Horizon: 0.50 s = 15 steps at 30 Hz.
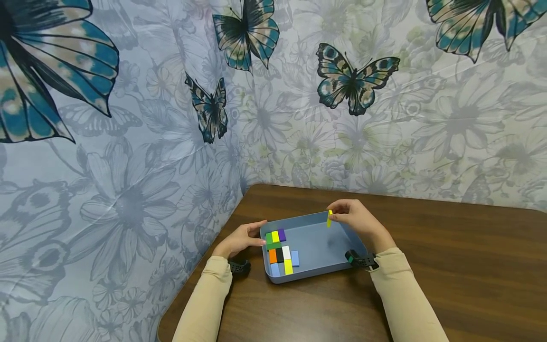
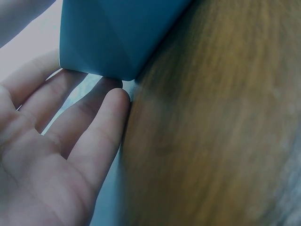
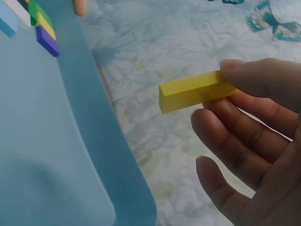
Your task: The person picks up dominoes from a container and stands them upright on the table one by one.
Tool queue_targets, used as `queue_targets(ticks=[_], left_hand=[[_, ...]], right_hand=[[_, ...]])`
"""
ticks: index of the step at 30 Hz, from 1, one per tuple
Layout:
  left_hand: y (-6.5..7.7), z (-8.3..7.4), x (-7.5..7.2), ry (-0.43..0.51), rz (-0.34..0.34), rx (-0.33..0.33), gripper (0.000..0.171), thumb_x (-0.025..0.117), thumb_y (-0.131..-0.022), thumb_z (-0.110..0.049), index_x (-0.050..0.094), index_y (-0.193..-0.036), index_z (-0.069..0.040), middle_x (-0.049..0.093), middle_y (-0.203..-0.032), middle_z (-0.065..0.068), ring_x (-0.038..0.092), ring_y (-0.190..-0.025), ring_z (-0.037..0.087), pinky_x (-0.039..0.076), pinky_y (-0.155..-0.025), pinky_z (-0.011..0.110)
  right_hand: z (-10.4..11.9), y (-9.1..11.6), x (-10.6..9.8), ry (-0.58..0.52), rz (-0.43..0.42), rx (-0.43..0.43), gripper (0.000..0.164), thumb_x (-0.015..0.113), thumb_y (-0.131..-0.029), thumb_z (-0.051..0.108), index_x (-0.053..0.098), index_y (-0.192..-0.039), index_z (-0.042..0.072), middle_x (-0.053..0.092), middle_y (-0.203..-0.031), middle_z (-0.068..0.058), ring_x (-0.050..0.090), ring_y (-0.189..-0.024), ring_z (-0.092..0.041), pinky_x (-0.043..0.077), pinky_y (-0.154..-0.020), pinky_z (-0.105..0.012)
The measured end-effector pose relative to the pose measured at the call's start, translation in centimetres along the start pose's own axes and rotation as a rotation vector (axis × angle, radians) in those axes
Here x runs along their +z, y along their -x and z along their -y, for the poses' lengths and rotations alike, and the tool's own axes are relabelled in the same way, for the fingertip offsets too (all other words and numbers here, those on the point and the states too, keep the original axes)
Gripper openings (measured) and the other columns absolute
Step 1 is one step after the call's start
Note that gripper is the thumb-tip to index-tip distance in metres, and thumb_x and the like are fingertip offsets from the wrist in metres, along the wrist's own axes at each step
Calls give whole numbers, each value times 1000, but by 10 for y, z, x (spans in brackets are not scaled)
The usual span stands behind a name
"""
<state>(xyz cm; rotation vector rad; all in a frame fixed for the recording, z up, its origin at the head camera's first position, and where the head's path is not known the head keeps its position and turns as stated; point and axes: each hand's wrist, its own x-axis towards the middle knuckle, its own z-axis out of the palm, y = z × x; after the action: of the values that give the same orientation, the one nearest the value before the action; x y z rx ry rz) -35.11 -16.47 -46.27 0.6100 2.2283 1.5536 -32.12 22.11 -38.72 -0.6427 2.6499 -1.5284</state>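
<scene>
A blue-grey tray (image 1: 318, 273) rests on the wooden table, turned slightly. Over its far side my right hand (image 1: 356, 219) pinches a yellow block (image 3: 193, 92) by one end between thumb and fingertips. The block is a plain rectangular bar, its free end standing out from the fingers in the right wrist view. My left hand (image 1: 241, 239) lies at the tray's left end, its loosely extended fingers against the outer wall (image 2: 103, 37). Coloured blocks lie together at the tray's left side, among them a purple block (image 1: 282, 235), an orange block (image 1: 272, 256) and a white block (image 1: 286, 252).
The wooden table (image 1: 461, 266) extends to the right of the tray. A wall covering (image 1: 299, 156) with butterflies and flowers rises behind the table and along its left side. Dark bands sit on both wrists, the right band (image 1: 362, 260) overlapping the tray's near right corner in the head view.
</scene>
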Motion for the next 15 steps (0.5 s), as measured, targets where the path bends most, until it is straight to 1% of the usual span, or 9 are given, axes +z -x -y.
queue_targets(ticks=[5,9,13,15], left_hand=[[1,0,1,-9,-5,-3,76,73,-91,-11,35,-156,-8,28,-165,13,20,-152,41,28,-120,55],[0,-1,1,-4,-4,-6,75,73,-91,-10,35,-156,-7,29,-164,13,22,-152,41,30,-119,54],[0,0,0,4,1,-9,76,73,-91,-11,34,-156,-8,29,-164,14,23,-152,41,32,-118,54],[0,0,0,1,7,-9,77,74,-91,-12,34,-157,-8,28,-165,14,23,-151,41,33,-118,54]], right_hand=[[-1,10,-13,14,-13,21,29,68,-96,16,67,-120,0,69,-106,-14,64,-97,-22,55,-83,-30],[-1,17,-22,35,-19,11,31,67,-97,18,66,-121,0,70,-108,-14,65,-97,-20,56,-81,-28],[-5,22,-31,19,-20,4,31,67,-97,17,66,-121,-2,70,-106,-15,67,-95,-21,57,-81,-26],[-7,24,-36,19,-18,3,30,67,-97,17,66,-120,-1,71,-104,-15,68,-94,-18,56,-82,-25]])
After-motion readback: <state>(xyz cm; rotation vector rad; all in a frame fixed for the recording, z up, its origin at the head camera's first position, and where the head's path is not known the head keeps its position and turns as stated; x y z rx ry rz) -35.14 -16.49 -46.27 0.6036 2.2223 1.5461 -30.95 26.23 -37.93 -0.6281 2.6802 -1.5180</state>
